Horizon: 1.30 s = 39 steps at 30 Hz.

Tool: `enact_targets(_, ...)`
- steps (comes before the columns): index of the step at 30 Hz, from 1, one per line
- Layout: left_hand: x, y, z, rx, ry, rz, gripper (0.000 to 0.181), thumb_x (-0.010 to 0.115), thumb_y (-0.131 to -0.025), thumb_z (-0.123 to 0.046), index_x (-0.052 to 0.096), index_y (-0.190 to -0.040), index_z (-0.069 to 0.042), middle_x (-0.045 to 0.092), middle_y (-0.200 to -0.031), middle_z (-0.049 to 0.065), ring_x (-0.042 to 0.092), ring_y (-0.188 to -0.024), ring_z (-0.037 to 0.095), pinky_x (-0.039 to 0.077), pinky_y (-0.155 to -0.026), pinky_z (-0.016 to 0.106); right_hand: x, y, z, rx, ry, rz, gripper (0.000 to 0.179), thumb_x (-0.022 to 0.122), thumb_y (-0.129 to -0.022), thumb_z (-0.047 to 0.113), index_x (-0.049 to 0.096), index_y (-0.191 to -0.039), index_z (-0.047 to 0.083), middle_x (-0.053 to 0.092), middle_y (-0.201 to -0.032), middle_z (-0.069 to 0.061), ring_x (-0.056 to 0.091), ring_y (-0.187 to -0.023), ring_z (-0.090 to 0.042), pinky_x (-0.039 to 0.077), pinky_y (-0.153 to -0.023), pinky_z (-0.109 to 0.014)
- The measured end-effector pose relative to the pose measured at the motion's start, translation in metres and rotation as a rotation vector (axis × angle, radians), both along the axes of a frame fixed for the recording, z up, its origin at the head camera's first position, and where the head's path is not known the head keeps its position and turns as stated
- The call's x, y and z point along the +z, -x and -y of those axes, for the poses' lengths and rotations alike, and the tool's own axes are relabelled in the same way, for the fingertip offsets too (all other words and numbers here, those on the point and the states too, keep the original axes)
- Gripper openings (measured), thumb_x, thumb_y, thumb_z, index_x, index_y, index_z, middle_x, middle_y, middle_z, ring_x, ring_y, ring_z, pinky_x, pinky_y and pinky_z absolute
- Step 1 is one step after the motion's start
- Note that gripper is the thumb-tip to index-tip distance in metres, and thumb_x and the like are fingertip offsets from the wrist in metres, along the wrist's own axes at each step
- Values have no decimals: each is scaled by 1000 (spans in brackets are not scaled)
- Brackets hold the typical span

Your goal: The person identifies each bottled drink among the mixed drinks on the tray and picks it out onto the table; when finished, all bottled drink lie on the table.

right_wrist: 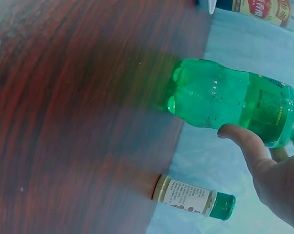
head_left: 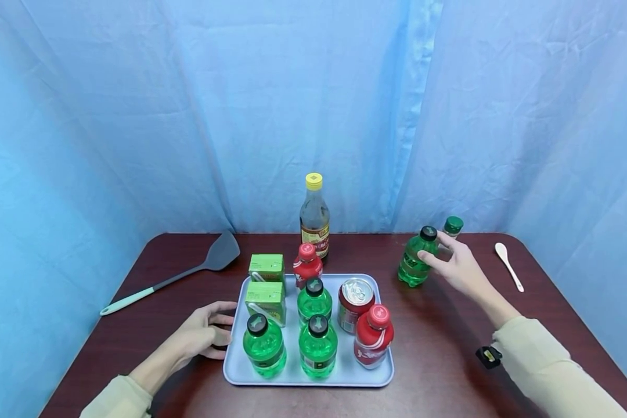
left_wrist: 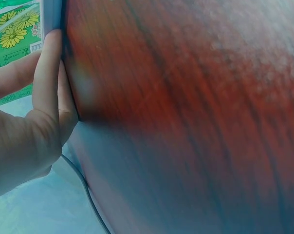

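My right hand (head_left: 460, 267) grips a green soda bottle (head_left: 414, 264) with a black cap, right of the tray, thumb and fingers around its upper part. In the right wrist view the green bottle (right_wrist: 220, 97) is upright, its base close to the tabletop. My left hand (head_left: 201, 331) has its fingertips at the left rim of a pale blue tray (head_left: 345, 377), fingers loosely extended. On the tray are several more green soda bottles (head_left: 263, 348), green drink cartons (head_left: 265, 299) with straws, a dark red can (head_left: 352, 307) and red-capped bottles (head_left: 372, 339).
Behind the tray stands a yellow-capped sauce bottle (head_left: 314, 217). A small green-capped shaker (right_wrist: 188, 196) is just beyond my right hand. A white spoon (head_left: 509, 267) lies at the right, a spatula (head_left: 204, 267) at the left. Blue curtains (head_left: 292, 116) hang behind the dark wooden table (head_left: 439, 360).
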State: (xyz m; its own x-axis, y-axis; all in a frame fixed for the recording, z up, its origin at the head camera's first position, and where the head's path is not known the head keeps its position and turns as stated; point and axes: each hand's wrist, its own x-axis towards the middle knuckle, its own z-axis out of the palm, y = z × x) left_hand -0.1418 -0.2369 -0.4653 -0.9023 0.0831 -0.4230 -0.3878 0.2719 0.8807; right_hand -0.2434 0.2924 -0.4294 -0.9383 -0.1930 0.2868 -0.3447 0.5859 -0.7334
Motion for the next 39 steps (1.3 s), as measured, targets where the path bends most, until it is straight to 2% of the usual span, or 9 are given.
enact_targets(6,-1,1,0,-3,-1,7,74,63,-79,12,45,-149,-4,57,-127,22,67,-92,28,59,-65,52,-1,-2,-1,7,-1,16,54,66,-100,28,50,-146,5,65,-124,-18,60,-118,-40,55,-76,-21)
enact_targets(12,0,0,0,0,-3,18,75,63,-79,13,45,-149,-4,57,-127,22,67,-93,28,59,-65,52,-2,-4,1,-11,-48,19,57,64,-101,33,47,-149,5,62,-129,-18,58,-121,-41,53,-90,-53)
enact_targets(15,1,0,0,1,-1,16,75,63,-78,13,45,-149,-4,57,-127,23,67,-94,28,59,-65,52,-3,-4,2,-12,-41,17,59,63,-101,33,45,-150,6,61,-132,-19,57,-121,-42,49,-92,-61)
enact_targets(18,1,-1,0,3,5,14,75,62,-78,13,45,-149,-4,57,-127,23,67,-94,28,59,-65,52,-4,-3,2,-13,-43,9,58,64,-101,33,45,-150,7,62,-131,-17,58,-119,-39,50,-92,-58)
enact_targets(22,1,-1,0,-3,-3,10,75,63,-78,12,45,-149,-4,57,-127,23,66,-95,28,59,-65,52,-3,-3,0,-18,-61,5,56,65,-101,33,48,-148,8,64,-126,-13,60,-116,-34,53,-89,-42)
enact_targets(25,1,-1,0,-8,-9,6,75,63,-78,12,45,-149,-3,57,-127,22,66,-95,28,59,-65,51,1,-4,-1,15,3,63,58,66,-100,32,47,-150,8,62,-126,-14,59,-118,-34,57,-84,-36)
enact_targets(30,3,-1,1,-16,-16,9,75,63,-78,12,44,-150,-3,57,-127,23,67,-93,28,59,-66,51,9,-7,-3,43,66,144,64,68,-99,31,41,-156,16,56,-137,-16,54,-127,-37,58,-85,-42)
enact_targets(35,1,0,1,-20,-16,14,75,63,-78,11,43,-150,-3,56,-128,23,66,-95,28,59,-67,52,18,-24,0,-15,11,17,78,73,-96,27,29,-161,30,38,-158,-8,39,-142,-32,44,-104,-55)
enact_targets(39,0,-1,1,-8,-11,10,75,63,-78,11,44,-149,-3,57,-127,23,66,-95,28,59,-66,52,30,-47,8,-16,34,-141,85,78,-90,11,33,-159,30,33,-161,-3,30,-148,-18,35,-114,-32)
